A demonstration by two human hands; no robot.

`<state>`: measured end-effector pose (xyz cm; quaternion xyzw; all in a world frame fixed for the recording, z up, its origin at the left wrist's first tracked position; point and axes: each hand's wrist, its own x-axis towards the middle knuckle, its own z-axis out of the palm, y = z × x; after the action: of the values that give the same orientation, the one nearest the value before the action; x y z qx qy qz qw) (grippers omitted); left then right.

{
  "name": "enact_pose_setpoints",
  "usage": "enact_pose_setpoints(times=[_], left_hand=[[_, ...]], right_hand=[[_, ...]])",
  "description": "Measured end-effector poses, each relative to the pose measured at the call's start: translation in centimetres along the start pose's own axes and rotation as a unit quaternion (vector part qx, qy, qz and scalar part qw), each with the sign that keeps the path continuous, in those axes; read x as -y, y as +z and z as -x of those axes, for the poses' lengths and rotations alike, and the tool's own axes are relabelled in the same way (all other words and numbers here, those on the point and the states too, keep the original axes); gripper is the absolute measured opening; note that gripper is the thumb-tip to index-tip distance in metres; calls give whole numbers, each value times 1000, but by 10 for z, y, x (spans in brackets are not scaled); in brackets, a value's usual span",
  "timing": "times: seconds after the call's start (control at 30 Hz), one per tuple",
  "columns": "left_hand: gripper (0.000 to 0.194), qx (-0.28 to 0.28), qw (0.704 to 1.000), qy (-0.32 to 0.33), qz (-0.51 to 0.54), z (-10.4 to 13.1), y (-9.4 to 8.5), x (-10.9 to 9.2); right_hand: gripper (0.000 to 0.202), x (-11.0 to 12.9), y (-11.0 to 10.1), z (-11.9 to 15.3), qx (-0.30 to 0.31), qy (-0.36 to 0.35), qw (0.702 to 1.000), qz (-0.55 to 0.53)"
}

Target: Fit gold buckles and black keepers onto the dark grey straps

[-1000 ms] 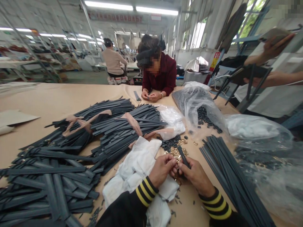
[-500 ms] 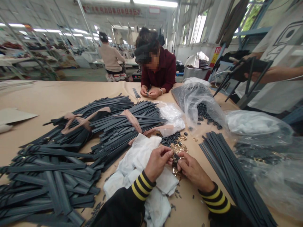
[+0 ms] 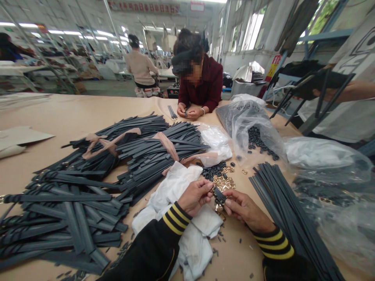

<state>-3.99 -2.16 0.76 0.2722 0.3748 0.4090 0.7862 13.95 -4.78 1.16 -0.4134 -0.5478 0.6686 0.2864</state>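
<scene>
While both hands pinch it, the strap end (image 3: 219, 194) slants — tip up-left, foreshortened.

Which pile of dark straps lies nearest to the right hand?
The loose pile of straight straps just right of the right hand. The other piles lie across the white cloth; two are tied with pink bands.

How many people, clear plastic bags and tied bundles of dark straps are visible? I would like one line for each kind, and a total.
People besides the wearer: 3 (maroon top, beige top, white shirt)
Clear plastic bags: 2
Tied bundles of dark straps: 2
Total: 7
</scene>
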Motion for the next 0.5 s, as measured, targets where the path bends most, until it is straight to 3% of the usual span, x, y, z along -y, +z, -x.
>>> enact_pose_setpoints(times=[0.23, 0.5], left_hand=[[19, 123, 985, -63, 99, 3, 6, 4], [24, 150, 980, -81, 102, 2, 5, 12]], right_hand=[[18, 1, -2, 2, 52, -20, 998, 28], [13, 11, -1, 6, 49, -17, 995, 83]])
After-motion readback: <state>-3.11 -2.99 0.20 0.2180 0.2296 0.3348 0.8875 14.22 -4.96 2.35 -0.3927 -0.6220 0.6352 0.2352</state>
